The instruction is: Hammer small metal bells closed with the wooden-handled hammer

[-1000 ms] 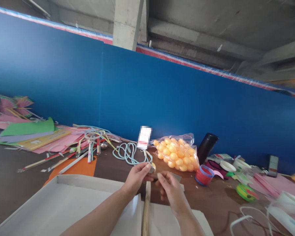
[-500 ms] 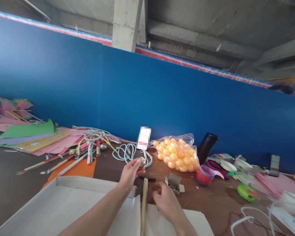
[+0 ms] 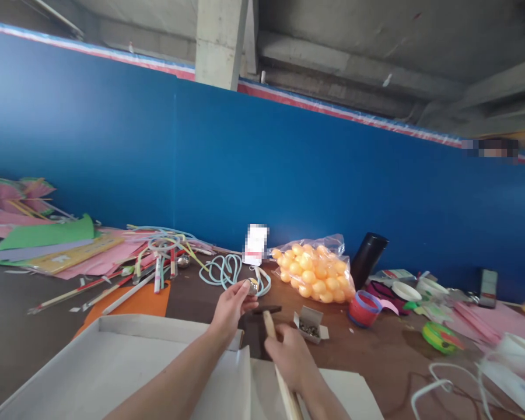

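1. Left hand (image 3: 230, 306): closed in a pinch on a small shiny metal ball (image 3: 252, 286), thumb on the near side. Ball is up in front of the light-blue cord (image 3: 223, 273), above the table (image 3: 376, 356).
2. Right hand (image 3: 293, 353): fingers wrapped around the handle of a hammer (image 3: 269, 324). Handle is pale wood, slanting from upper left to lower right; far end shows ahead of my fingers, at the dark head.
3. Small open box (image 3: 324, 333) sits just right of my right hand, small metal bits inside. Too small to identify.
4. White tray (image 3: 126, 321) lies under my left forearm. My hands are near each other, not touching.
5. Beyond the small box: clear bag of orange balls (image 3: 312, 271), then a leaning black cylinder (image 3: 370, 259) and a red-and-blue tub (image 3: 364, 308) to its right.
6. Orange sheet (image 3: 153, 300) sits past the tray's far edge.
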The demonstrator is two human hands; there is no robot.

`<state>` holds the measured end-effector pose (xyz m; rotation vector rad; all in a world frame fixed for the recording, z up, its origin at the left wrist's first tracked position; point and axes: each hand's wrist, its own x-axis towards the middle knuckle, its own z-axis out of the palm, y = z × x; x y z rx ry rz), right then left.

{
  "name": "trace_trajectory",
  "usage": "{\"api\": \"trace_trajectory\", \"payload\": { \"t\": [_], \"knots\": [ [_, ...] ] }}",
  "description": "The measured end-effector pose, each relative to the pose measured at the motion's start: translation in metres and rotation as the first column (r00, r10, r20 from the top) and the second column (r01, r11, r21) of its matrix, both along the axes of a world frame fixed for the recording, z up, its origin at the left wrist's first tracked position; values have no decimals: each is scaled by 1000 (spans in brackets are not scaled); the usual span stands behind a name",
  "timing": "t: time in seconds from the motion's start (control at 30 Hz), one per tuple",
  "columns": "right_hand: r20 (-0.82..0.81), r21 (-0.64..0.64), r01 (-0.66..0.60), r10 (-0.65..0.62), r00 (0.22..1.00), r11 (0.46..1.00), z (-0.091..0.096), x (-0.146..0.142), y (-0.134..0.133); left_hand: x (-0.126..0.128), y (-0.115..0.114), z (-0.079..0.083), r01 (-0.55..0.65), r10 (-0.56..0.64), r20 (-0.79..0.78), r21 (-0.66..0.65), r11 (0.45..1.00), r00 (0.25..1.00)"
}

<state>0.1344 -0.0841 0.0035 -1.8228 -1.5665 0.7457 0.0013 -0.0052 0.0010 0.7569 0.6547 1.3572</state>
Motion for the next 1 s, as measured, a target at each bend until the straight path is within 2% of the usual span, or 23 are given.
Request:
{"api": "trace_trajectory", "payload": {
  "t": [0.03,0.1,0.13,0.2,0.3,0.43,0.53,0.67,1.0],
  "knots": [
    [-161,1,34,-34,986,999,1,4,2,0,0,0,2,-2,8,-7,1000,1000],
    [-428,14,118,-101,898,993,4,8,3,0,1,2,6,-6,17,-23,1000,1000],
    [-505,41,148,-107,856,988,7,8,2,0,1,2,9,-8,19,-28,1000,1000],
    [-571,144,163,-52,820,976,13,5,-1,0,0,3,15,-15,22,-26,1000,1000],
    [-578,268,102,75,812,958,22,-2,-8,0,0,3,26,-26,24,-8,1000,999],
    [-568,248,-25,166,806,968,26,-9,-12,1,0,1,29,-29,18,-1,1000,999],
    [-569,229,-54,178,803,972,26,-9,-12,2,1,0,20,-20,9,-10,1000,1000],
    [-571,253,-44,185,800,967,24,-8,-12,2,2,-1,23,-23,-6,26,999,1000],
    [-584,219,-43,167,794,975,21,-7,-9,4,5,-5,-8,8,-33,10,1000,999]
  ]
}}
